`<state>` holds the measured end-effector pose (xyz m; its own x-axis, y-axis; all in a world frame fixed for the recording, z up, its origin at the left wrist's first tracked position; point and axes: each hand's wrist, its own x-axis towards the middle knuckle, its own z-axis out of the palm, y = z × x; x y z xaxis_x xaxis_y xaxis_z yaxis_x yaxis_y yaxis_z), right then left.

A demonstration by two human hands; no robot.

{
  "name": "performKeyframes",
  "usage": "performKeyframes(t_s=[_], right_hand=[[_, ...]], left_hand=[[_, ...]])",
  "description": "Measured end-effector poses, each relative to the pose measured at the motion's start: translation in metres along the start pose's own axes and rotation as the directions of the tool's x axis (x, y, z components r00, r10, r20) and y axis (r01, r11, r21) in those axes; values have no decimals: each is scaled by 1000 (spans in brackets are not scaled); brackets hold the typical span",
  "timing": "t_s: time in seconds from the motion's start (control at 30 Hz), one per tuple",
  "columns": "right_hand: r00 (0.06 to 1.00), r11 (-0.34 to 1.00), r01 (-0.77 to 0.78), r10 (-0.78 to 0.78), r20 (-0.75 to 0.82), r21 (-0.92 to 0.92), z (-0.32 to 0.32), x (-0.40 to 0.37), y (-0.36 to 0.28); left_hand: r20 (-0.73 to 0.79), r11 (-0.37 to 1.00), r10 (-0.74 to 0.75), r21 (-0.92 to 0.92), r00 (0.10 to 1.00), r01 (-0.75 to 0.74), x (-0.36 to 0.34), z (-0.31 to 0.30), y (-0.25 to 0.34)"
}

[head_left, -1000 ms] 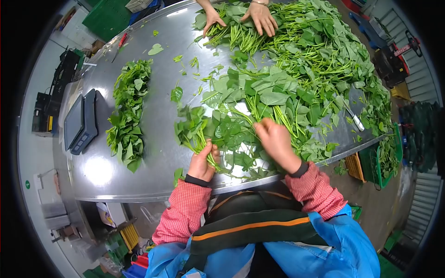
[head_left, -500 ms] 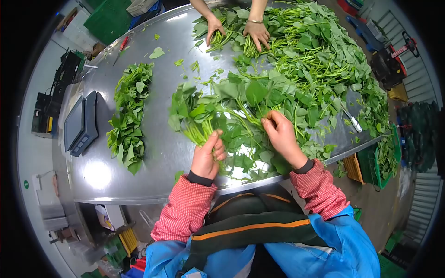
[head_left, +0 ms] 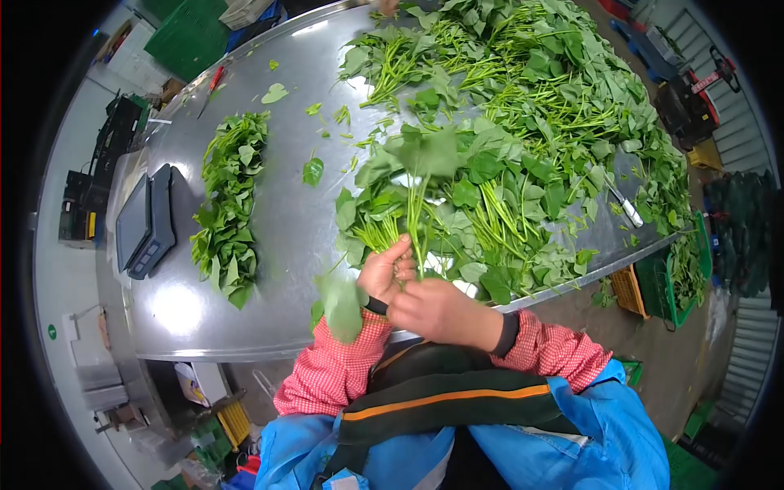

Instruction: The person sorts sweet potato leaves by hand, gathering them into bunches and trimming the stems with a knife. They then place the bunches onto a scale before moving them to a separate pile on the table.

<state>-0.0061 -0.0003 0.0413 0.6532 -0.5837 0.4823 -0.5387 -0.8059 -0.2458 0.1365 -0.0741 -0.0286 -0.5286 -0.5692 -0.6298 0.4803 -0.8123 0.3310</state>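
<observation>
My left hand (head_left: 387, 271) is closed round a bunch of leafy green stems (head_left: 378, 234), which look like sweet potato greens. Right against it, my right hand (head_left: 441, 310) is closed and slightly blurred. Upright stems (head_left: 417, 214) with broad leaves on top rise from where both hands meet; their lower ends are hidden by the fingers. A blurred leaf (head_left: 341, 306) hangs over my left wrist. Beyond the hands a loose pile of the same greens (head_left: 539, 122) covers the right side of the metal table (head_left: 302, 245).
A row of bunched greens (head_left: 231, 204) lies on the left, beside a dark scale (head_left: 147, 220). A white-handled knife (head_left: 629, 211) rests at right among leaves; a red-handled knife (head_left: 216, 79) lies far left. A green crate (head_left: 686, 273) stands below the right edge.
My right hand has come left and down to meet my left hand, bringing leafy stems. My left hand shifted slightly right. The other person's hands have withdrawn almost wholly past the top edge.
</observation>
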Motion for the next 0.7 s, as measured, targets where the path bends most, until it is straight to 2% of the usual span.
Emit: performKeyframes(t_s=[0.07, 0.1, 0.2, 0.23, 0.33, 0.37, 0.43, 0.47, 0.5, 0.53, 0.57, 0.6, 0.63, 0.7], right_hand=[[1000, 998, -20, 20, -2, 56, 5, -4, -2], [999, 997, -43, 44, -18, 65, 8, -5, 2], [999, 994, -24, 29, -45, 105, 9, 3, 4], [999, 993, -5, 11, -50, 117, 9, 5, 3], [999, 982, -43, 47, -13, 183, 14, 4, 6], [992, 943, -116, 122, 0, 312, 10, 2, 1], [963, 799, -252, 263, 59, 546, -7, 0, -17], [883, 663, -404, 463, 78, 630, -9, -3, -15], [761, 491, -519, 638, 117, 699, -9, -6, -11], [604, 291, -591, 777, 174, 752, -8, -9, -7], [384, -34, -559, 875, 295, 829, -4, -8, 10], [376, -40, -580, 873, 311, 813, 8, -10, 25], [365, -45, -602, 872, 325, 797, 24, -15, 39], [365, -49, -623, 865, 345, 781, 33, -15, 51]], left_hand=[[8, 991, -65, -113, 998, 65, -8, 6, 6], [-47, 992, -68, -105, 997, 63, -13, 13, 6], [-81, 974, -12, 223, 997, 30, -15, 11, -3], [-61, 962, -25, 272, 998, 41, -8, 5, -6], [-58, 959, 78, 279, 995, -59, -8, 4, -11], [-113, 975, 101, 208, 988, -76, -10, 5, -10], [7, 995, 99, 25, 995, -100, -3, -8, -3], [66, 992, 108, -71, 992, -103, -1, -14, 0], [134, 989, 93, -125, 987, -77, -5, -11, 4], [-185, 982, 183, -12, 965, -189, -27, 37, 11], [-5, 985, 154, -74, 988, -154, -23, 20, 9], [179, 986, 130, -126, 975, -108, -19, 2, 7], [68, 979, 166, -129, 984, -157, -24, 17, 5], [57, 978, 199, -79, 978, -194, -24, 19, -2]])
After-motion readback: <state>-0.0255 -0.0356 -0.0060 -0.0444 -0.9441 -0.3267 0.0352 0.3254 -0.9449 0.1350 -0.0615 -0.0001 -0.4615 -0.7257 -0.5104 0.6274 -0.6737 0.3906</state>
